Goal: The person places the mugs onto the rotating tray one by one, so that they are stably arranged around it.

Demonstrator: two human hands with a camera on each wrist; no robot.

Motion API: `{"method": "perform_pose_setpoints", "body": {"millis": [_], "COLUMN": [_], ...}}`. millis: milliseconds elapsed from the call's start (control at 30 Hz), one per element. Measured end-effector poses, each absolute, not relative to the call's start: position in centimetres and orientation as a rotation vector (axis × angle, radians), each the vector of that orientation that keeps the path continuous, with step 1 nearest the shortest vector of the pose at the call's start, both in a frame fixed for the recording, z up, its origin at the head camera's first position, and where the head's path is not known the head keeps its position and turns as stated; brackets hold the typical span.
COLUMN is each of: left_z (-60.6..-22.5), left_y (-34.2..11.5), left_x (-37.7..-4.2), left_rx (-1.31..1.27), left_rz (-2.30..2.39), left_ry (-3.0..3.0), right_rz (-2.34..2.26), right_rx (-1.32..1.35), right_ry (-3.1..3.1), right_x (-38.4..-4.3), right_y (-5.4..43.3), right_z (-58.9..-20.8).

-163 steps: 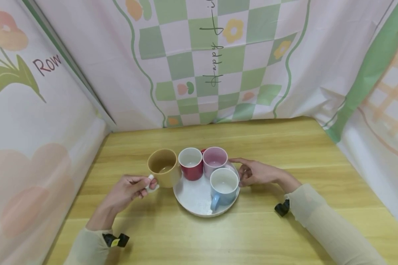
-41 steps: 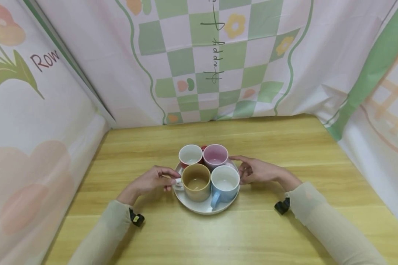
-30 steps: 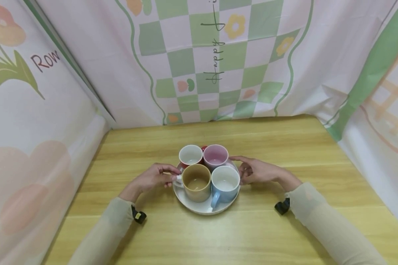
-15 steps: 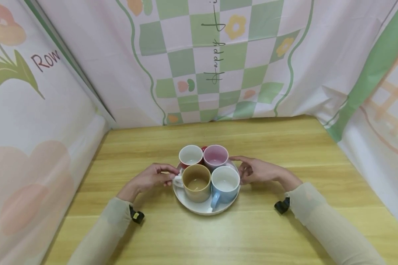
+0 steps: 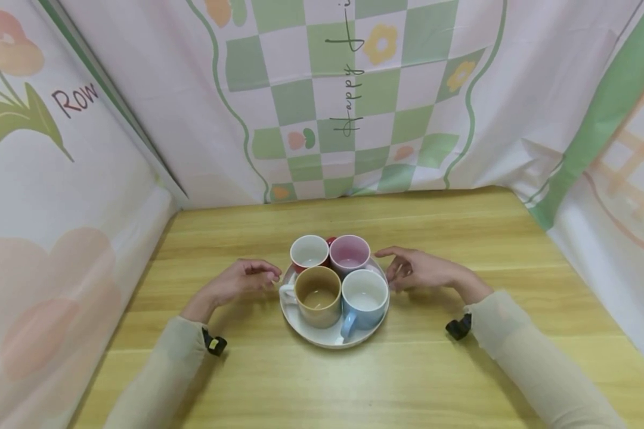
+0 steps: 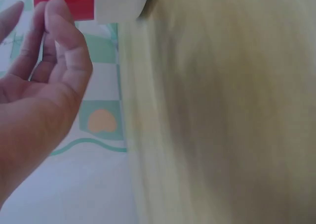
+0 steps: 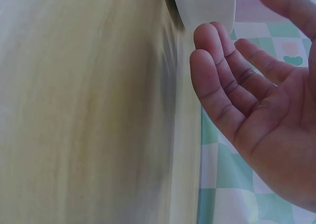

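Note:
A round white plate (image 5: 312, 336) bears a tan mug (image 5: 318, 304), a light blue mug (image 5: 366, 307), a pink mug (image 5: 350, 253) and a red mug (image 5: 309, 251) with a white inside. All stand upright, close together. My left hand (image 5: 235, 283) hovers left of the plate, fingers loosely bent and holding nothing, near the tan mug's white handle (image 5: 287, 294). On the opposite side my right hand (image 5: 421, 271) has its fingertips close to the plate's rim, also holding nothing. In the right wrist view the right fingers (image 7: 212, 80) are relaxed beside the plate's wall (image 7: 207, 6).
The plate stands on a wooden table (image 5: 333, 387). Printed cloth hangs behind the table (image 5: 354, 107), and more cloth panels flank it on the left (image 5: 86, 196) and right (image 5: 612, 196). Each wrist wears a small black camera (image 5: 213, 342).
The tan mug came from the left of the plate onto its front left. My left hand has since let go of its handle and drawn back left; my right hand has shifted slightly off the rim.

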State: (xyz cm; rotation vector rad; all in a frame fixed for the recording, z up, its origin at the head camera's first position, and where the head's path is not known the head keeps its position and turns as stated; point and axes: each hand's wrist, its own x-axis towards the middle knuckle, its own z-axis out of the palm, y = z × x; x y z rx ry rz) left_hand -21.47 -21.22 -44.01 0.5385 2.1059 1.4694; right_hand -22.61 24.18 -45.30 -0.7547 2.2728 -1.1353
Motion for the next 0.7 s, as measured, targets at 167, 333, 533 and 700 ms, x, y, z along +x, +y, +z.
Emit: {"method": "perform_pose_setpoints", "body": {"millis": [167,333,533,700], "left_z": [-43.3,-43.0,-42.8,-42.4], "left_y": [-21.6,-22.0,-22.0,-21.8], "left_x": [-21.8,-22.1,-22.4,-22.4], "left_rx": [0.487,0.439,0.444,0.456], "left_rz": [1.395,1.282,1.080,0.826], "left_ry": [2.231,2.374,2.643,2.954], "right_rz": [-1.117,-1.110,-1.026,-0.920], "right_rx": [-0.819,-0.865,-0.901,-0.890], "right_ry": [2.299,2.326,2.455,2.592], "right_x": [-23.0,-23.3,-23.5,-23.7], "right_y": [24.3,24.3,24.5,24.5], "right_z": [-45.0,-44.7,-44.6,-44.2]}}
